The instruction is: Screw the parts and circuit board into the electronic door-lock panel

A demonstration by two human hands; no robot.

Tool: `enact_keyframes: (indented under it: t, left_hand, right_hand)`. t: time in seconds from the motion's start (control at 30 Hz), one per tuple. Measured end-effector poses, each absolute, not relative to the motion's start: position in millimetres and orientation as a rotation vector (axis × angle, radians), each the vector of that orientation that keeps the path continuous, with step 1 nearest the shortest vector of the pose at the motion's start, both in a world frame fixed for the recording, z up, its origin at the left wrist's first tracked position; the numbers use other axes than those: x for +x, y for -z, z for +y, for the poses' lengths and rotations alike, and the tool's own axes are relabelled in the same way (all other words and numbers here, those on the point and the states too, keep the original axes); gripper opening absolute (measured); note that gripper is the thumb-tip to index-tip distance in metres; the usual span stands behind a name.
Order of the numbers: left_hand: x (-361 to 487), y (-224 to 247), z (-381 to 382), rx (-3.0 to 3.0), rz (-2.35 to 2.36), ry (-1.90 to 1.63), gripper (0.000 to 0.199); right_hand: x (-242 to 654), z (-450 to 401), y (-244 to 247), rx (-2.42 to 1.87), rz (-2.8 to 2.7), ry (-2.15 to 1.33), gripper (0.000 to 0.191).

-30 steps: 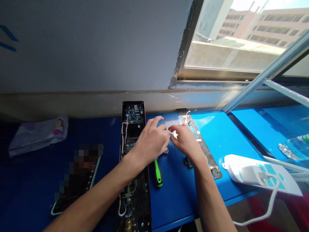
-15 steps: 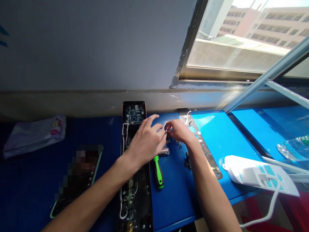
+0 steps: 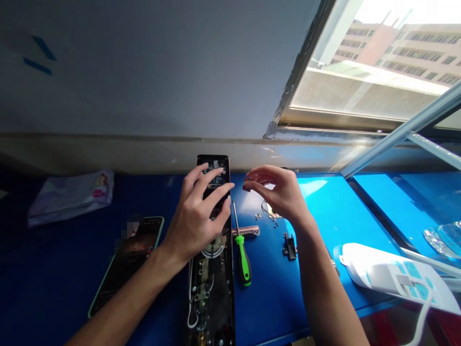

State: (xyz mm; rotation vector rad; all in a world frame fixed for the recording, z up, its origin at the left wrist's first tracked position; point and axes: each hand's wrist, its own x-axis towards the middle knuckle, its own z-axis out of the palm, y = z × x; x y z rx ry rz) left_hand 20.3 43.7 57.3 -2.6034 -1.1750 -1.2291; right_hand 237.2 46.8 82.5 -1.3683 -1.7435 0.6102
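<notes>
A long black housing [image 3: 224,276] lies open on the blue table, with a mechanism, white wires and a circuit board [image 3: 217,179] at its far end. Over that end hovers my left hand [image 3: 203,206], fingers spread and holding nothing; whether it touches the housing I cannot tell. To its right, my right hand [image 3: 275,190] pinches a small reddish-dark part [image 3: 247,184] between thumb and fingertips, above the table. A green-and-black screwdriver [image 3: 244,262] rests along the housing, its shaft across a pinkish cylinder [image 3: 248,231]. Tiny screws [image 3: 258,216] are scattered below my right hand.
A small black bracket [image 3: 289,247] lies beside my right forearm. Further right are a white power strip [image 3: 382,276] and a clear plastic bottle [image 3: 444,239]. A phone [image 3: 133,259] and a plastic packet [image 3: 72,196] lie to the left. Wall and window stand behind.
My hands have moved apart; the left now spreads over the circuit board. My right hand has lifted a little, with the small part in its fingertips. The view has shifted slightly left.
</notes>
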Motion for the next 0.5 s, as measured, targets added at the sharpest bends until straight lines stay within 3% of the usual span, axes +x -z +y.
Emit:
enact_keyframes:
  t: [0.2, 0.5]
  left_hand:
    - [-4.8, -35.0, 37.6, -2.543, -1.446, 1.381, 0.044]
    - [-15.4, -10.8, 23.3, -2.746, -1.619, 1.483, 0.048]
  right_hand:
    - [206.5, 39.3, -89.0, -1.236, -1.830, -0.638, 0.006]
    - [182.7, 46.0, -73.4, -1.212, -2.007, -0.607, 0.010]
